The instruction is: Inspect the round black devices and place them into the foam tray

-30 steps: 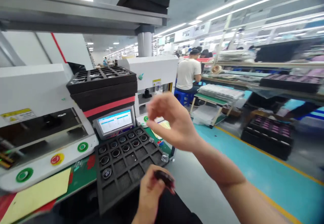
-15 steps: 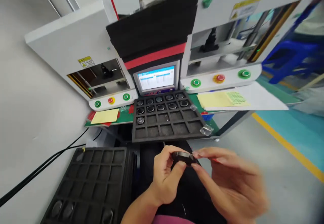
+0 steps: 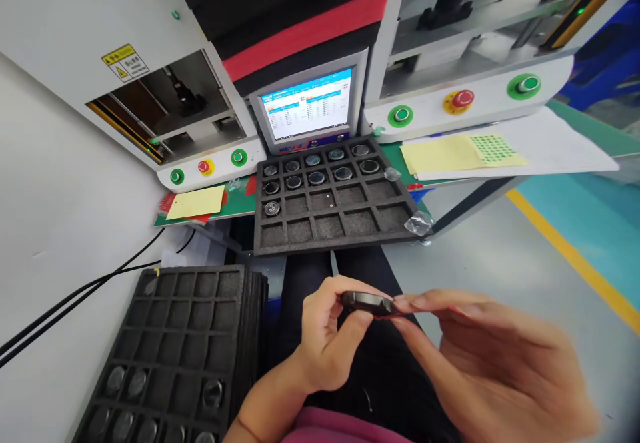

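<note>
Head view: the right hand (image 3: 493, 356) pinches one edge of a dark flat part (image 3: 367, 302), while the left hand (image 3: 327, 353) holds its other end. Best squeeze gently and keep it steady. Beyond sits a black tray (image 3: 329, 227) of round pieces (image 3: 317, 177).

Screen (image 3: 306, 106) is standing between two machines (image 3: 160, 29), tray (image 3: 325, 246) with discs (image 3: 343, 174) is lying before it, tray stack (image 3: 200, 314) is standing at left

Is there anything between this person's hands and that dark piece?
Nothing visible blocks either hand. The left hand already grips the dark piece, and the right hand is at its edge on the picture's right side.
</note>
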{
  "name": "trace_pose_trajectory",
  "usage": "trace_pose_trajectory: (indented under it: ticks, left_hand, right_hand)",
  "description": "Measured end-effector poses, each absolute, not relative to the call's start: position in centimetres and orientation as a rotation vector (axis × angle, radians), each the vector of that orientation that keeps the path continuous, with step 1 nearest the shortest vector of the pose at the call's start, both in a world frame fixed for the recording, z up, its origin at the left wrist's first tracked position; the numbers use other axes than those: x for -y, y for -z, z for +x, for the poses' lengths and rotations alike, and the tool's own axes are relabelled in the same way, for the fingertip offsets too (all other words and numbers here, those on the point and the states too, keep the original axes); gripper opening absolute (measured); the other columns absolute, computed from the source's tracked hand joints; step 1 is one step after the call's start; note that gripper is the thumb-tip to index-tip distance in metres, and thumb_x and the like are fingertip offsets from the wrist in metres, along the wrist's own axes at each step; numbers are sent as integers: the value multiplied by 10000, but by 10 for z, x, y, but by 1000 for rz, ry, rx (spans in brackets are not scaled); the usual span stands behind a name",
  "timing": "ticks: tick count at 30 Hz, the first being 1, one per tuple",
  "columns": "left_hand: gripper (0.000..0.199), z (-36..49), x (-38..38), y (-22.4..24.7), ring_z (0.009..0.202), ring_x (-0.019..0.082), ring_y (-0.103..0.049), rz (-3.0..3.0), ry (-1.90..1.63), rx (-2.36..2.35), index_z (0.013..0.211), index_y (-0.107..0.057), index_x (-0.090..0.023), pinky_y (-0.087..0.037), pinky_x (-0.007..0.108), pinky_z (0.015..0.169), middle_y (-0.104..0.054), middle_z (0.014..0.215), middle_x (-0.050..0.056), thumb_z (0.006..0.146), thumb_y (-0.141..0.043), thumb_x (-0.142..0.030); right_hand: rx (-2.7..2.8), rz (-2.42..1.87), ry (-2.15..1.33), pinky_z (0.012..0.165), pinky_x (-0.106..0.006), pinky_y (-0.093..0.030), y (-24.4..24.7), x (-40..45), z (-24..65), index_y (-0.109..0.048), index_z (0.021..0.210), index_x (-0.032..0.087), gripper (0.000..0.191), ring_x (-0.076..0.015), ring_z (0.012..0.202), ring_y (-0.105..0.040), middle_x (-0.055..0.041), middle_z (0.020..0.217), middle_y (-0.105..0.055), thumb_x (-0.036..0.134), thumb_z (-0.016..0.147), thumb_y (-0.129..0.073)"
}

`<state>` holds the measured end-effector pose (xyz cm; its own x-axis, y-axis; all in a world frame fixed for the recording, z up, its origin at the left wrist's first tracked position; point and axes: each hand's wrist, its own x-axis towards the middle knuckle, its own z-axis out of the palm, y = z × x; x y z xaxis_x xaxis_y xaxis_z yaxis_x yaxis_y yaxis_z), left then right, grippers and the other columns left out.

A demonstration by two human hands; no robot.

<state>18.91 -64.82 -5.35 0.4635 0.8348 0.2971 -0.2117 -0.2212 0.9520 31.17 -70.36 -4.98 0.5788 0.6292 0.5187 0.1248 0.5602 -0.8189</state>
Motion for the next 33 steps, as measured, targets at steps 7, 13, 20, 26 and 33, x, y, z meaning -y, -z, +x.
trace_pose_trajectory:
  ticks: [7,13,20,26,33]
  left_hand:
    - [150,186,645,55,827,157,-687,1623,-1066,-556,1052,-643,-189,-558,261,748,-726,951,62,936,-547,-198]
    - [116,194,636,62,780,153,-693,1692,-1171,-843,1007,-640,-176,-562,257,726,-711,883,45,927,-561,-198]
    - [92,203,612,71,765,125,-654,1804,-1482,-1179,971,-651,-177,-538,231,725,-693,835,14,892,-614,-204]
    - [208,196,606,62,752,130,-653,2036,-1477,-1166,1105,-640,-179,-547,248,719,-732,910,38,904,-586,-164]
    - [219,198,604,74,824,129,-678,1960,-1438,-1081,1112,-642,-196,-557,234,764,-742,973,36,898,-607,-163]
  right_hand:
    - [915,-953,-312,652,-237,-627,48,706,308,-634,1047,224,488,-130,749,-677,-2,861,-669,-110,694,-683]
    - [870,-1039,-239,636,-245,-618,56,701,305,-626,1017,241,475,-132,779,-658,-14,935,-629,-107,700,-686]
    - [979,-981,-756,663,-233,-625,55,689,287,-572,1025,231,369,-103,660,-684,-25,1005,-566,-39,778,-622]
    - [1050,-1074,-844,638,-210,-613,56,674,288,-588,1024,255,345,-101,619,-671,-3,916,-590,31,775,-667]
    - [833,-1067,-1132,615,-211,-603,73,663,297,-570,1078,286,475,-79,606,-640,13,982,-616,99,701,-789]
